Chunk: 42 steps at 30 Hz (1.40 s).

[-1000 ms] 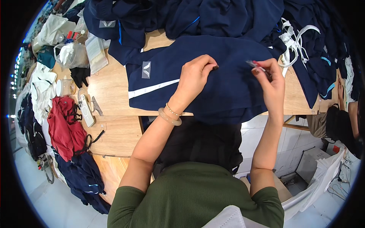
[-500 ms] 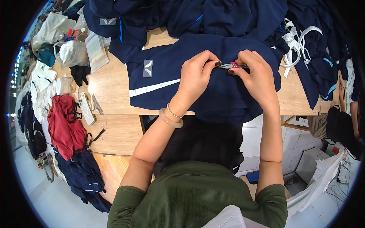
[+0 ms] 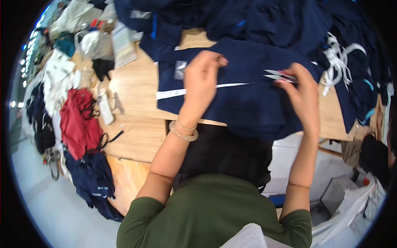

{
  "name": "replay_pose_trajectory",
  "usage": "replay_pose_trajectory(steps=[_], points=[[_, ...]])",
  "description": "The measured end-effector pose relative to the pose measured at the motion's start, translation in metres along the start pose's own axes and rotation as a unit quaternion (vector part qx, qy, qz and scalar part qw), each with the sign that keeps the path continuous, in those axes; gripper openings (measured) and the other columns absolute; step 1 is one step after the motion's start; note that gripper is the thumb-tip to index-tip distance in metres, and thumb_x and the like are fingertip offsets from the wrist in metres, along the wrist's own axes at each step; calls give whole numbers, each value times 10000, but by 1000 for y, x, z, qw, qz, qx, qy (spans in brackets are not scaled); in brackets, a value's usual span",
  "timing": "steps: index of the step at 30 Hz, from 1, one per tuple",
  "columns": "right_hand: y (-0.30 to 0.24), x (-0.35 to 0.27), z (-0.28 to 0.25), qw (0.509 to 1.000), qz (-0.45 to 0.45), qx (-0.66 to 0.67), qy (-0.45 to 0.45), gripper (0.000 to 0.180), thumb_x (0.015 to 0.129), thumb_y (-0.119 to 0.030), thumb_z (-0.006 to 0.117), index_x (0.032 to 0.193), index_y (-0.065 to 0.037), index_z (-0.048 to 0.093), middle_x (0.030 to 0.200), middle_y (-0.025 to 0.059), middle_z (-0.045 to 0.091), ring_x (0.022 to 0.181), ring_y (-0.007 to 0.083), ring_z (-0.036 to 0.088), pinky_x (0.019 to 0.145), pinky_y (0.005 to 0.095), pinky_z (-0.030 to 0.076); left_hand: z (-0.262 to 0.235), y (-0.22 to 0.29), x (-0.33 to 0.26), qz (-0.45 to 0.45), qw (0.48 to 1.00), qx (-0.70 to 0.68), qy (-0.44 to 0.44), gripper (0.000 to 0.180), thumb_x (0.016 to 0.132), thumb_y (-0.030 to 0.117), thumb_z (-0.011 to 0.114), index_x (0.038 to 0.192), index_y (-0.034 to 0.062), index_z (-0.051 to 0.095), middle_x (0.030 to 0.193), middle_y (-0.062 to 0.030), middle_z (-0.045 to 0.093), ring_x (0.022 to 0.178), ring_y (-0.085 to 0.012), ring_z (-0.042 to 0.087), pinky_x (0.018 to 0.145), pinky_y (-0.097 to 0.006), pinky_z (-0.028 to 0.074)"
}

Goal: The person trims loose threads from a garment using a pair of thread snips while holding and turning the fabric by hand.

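Observation:
My right hand (image 3: pixel 304 84) is closed round a pair of small thread snips (image 3: pixel 275 75). Their two silvery blades point left and stand apart, just over the navy fabric piece (image 3: pixel 244 103). My left hand (image 3: pixel 202 74) hovers over the left part of that piece, next to its grey patch (image 3: pixel 180 70). Its fingers are curled and pinched together, a little blurred; whatever may be between them is too small to see. A white stripe (image 3: pixel 171 94) runs across the piece under my left wrist and tapers to the right.
Navy garments (image 3: pixel 264 20) heap along the back of the wooden table (image 3: pixel 132 93). White tapes (image 3: pixel 337 62) lie in a tangle at the right. On the left are a phone (image 3: pixel 105 106), a red bag (image 3: pixel 80 124) and a plastic bag (image 3: pixel 96 44).
My hands have moved apart: the left one leftward and away from the blades, the right one rightward with the snips. The snips' blades have opened. The whole view has shifted slightly.

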State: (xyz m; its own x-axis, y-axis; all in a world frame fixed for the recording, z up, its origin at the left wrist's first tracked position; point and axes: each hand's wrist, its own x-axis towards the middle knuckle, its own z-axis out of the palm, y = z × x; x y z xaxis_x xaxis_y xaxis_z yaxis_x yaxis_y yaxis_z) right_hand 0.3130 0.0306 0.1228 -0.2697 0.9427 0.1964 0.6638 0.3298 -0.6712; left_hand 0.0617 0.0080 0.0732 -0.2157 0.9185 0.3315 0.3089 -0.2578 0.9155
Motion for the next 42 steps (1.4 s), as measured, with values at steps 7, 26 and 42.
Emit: replay_pose_trajectory(steps=[7, 26, 42], points=[[36, -14, -12, 980, 74, 105, 149, 169, 948, -146, 648, 930, -33, 524, 786, -30, 471, 711, 79, 424, 668, 209, 366, -186, -53, -39, -312, 933, 130, 121, 374, 1048, 292, 459, 1061, -14, 673, 943, -74, 703, 854, -130, 654, 754, -258, 511], [-89, -5, 84, 941, -20, 327, -85, 151, 820, 48, 671, 964, 2, 674, 762, 8, 467, 667, 83, 428, 610, 222, 374, -107, 29, -25, -280, 928, -244, -31, 81, 966, 124, 624, 996, 49, 619, 800, 22, 621, 679, -21, 558, 529, -162, 475], [-84, -7, 75, 926, -32, 377, 13, 255, 726, 98, 750, 954, -12, 718, 772, 1, 524, 663, 44, 458, 562, 195, 353, -57, 51, -23, -256, 922, -289, -44, 124, 988, 138, 594, 1023, 19, 589, 803, -34, 650, 690, -70, 637, 628, -266, 603]])
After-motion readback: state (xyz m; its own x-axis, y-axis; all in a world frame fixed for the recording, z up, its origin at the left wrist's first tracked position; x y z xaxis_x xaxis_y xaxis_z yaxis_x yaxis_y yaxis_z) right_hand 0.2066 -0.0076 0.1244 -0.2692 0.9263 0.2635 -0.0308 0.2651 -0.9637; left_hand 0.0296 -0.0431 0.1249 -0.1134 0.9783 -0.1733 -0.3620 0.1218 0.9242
